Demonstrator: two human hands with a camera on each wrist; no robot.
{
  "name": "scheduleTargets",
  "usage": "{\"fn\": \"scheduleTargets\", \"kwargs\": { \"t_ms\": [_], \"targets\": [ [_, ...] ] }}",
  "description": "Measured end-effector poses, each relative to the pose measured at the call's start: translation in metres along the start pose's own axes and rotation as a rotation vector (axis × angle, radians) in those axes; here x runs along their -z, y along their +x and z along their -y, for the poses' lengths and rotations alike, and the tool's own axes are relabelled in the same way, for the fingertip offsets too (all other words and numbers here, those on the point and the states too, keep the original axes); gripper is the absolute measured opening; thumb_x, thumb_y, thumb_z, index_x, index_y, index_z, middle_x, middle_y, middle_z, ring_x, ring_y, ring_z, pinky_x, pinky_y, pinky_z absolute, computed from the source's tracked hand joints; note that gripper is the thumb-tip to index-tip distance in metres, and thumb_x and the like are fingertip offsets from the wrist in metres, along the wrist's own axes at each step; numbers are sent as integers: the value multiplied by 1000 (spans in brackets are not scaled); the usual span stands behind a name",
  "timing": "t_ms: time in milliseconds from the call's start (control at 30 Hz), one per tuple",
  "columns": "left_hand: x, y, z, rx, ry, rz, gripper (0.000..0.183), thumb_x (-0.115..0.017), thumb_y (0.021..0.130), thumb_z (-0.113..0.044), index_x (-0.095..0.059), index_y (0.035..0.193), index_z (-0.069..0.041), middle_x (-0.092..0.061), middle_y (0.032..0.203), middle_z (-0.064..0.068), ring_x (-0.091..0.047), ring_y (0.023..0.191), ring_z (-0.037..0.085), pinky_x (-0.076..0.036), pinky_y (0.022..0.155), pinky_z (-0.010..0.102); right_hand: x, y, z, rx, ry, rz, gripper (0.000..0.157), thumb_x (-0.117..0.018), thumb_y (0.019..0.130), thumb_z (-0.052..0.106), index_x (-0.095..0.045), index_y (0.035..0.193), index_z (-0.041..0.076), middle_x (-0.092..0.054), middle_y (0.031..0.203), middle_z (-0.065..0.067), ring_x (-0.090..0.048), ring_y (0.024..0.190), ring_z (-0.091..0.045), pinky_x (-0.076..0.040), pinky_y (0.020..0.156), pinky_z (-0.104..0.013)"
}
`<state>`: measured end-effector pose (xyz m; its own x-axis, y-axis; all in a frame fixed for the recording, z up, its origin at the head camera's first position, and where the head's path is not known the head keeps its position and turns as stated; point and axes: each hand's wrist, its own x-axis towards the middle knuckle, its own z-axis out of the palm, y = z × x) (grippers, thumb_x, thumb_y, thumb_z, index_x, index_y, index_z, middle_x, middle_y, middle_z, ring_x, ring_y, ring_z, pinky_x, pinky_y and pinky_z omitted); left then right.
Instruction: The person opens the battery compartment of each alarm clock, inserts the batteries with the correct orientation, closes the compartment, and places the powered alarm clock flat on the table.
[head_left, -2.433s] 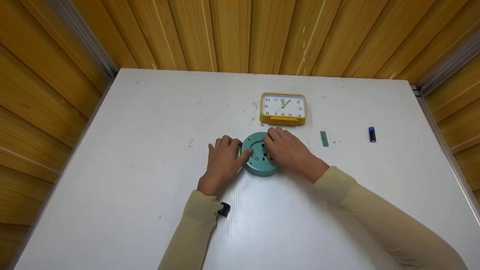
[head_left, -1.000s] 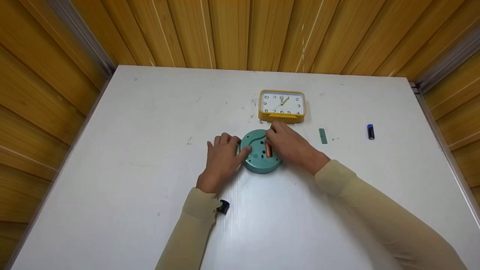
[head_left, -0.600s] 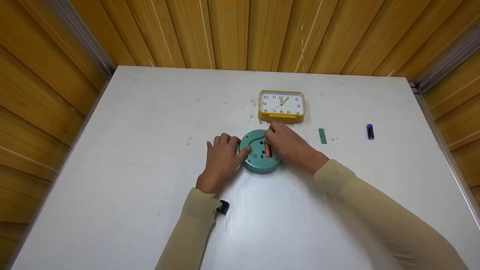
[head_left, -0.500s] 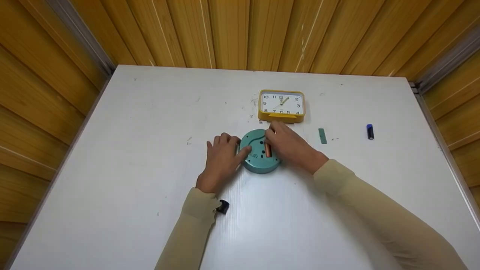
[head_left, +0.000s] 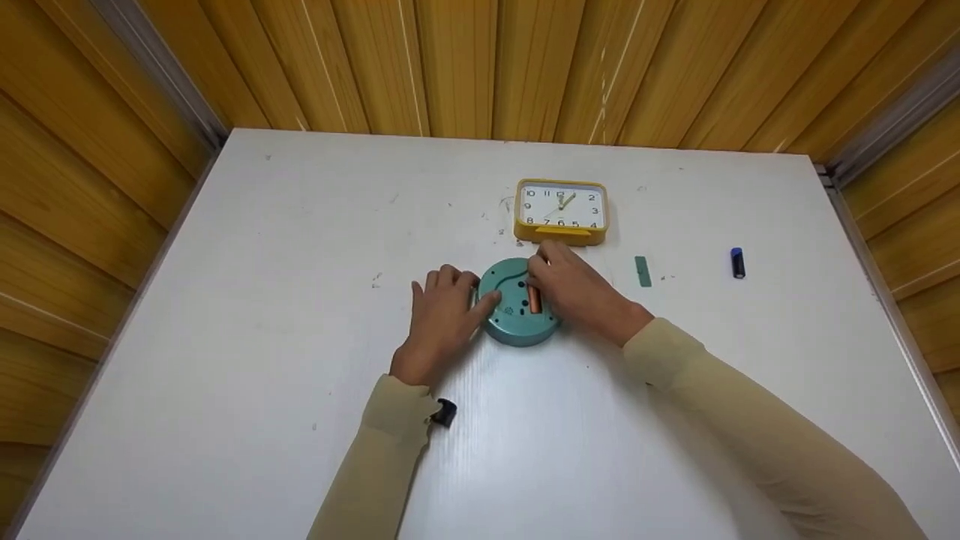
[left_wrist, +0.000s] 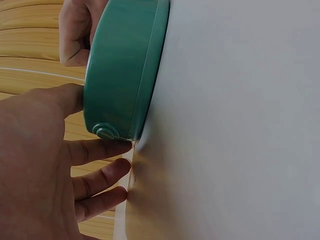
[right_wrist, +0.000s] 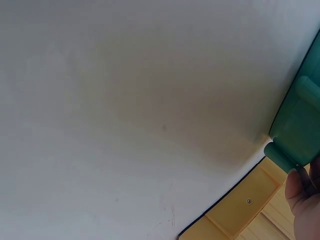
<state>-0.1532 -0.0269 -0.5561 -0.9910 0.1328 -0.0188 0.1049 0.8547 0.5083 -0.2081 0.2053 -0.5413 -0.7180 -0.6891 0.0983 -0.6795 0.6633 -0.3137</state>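
A round teal alarm clock [head_left: 517, 327] lies face down on the white table, its back showing small knobs and a battery slot. In that slot sits a copper-coloured battery [head_left: 534, 300]. My left hand [head_left: 442, 315] holds the clock from the left, thumb on the back and index finger at the side. In the left wrist view its other fingers spread toward the tabletop beside the clock's green side [left_wrist: 122, 65]. My right hand [head_left: 574, 285] has curled fingers at the battery's upper end, hiding that part. In the right wrist view the thumb [right_wrist: 296, 187] is right at the clock's edge.
A yellow rectangular clock [head_left: 561, 206] is just behind the teal one, close to my right fingers. To the right lie a small green battery cover [head_left: 643, 271] and a blue-and-black battery [head_left: 738, 263]. Wood-look panels [head_left: 457, 67] surround the table.
Since the earliest frame my right fingers have shifted slightly up along the slot, leaving more of the copper-coloured battery in view. My left hand keeps its hold on the clock.
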Motion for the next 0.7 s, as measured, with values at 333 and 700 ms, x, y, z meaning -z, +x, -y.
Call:
{"fn": "scheduleTargets", "kwargs": {
  "t_ms": [333,700],
  "targets": [
    [1,-1,1,-5,-16,-11,59,-55,106,-56,-68,134,-5,-57,130,14,-48,128,34,-24,117,71,-1,1,0,22,-29,-15,9,-55,111,10,-59,113,2,-47,109,-10,-47,104,-26,-47,89,-35],
    [0,-1,1,-20,2,-11,61,-53,106,-57,-67,133,-5,-57,130,15,-48,130,35,-24,116,72,-2,0,0,103,-47,-82,9,-58,103,-6,-58,104,3,-50,106,-15,-49,99,-30,-46,85,-38]
  ]
}}
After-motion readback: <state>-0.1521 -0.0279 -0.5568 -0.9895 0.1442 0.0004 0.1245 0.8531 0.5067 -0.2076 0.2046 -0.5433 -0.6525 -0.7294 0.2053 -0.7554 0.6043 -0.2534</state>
